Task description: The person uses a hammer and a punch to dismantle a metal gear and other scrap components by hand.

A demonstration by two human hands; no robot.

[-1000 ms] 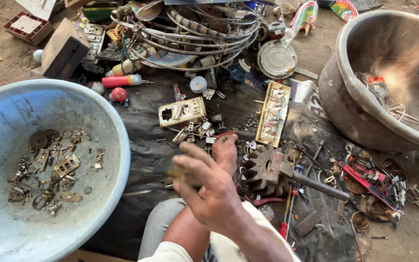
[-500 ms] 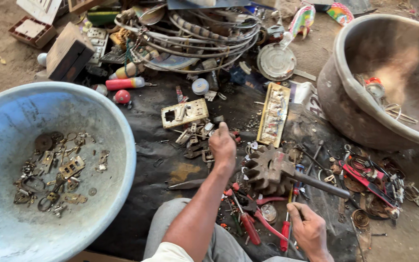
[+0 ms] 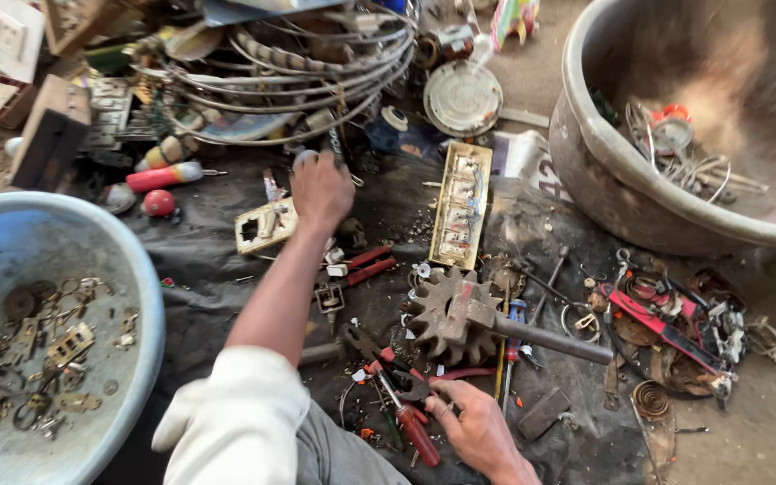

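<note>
My left hand (image 3: 321,187) is stretched out over the black sheet (image 3: 208,260), knuckles up, at the near edge of a pile of coiled wires (image 3: 280,67). Its fingertips touch a small white round piece (image 3: 303,158); what lies under the palm is hidden. A cream switch plate (image 3: 265,226) sits just left of the wrist. My right hand (image 3: 473,429) is low and close to me, fingers pinched on red-handled pliers (image 3: 406,409). A rusty toothed gear on a steel shaft (image 3: 449,310) lies just beyond that hand.
A blue basin (image 3: 132,269) of small brass scraps sits at the left. A large metal bowl (image 3: 586,171) with wire bits stands at the right. A long switch board (image 3: 462,207), red cutters (image 3: 662,328), a screwdriver and loose scrap litter the sheet.
My left hand has reached farther away, from the small parts beside the switch plate up to the wire pile. My right hand has come in and moved left onto the pliers.
</note>
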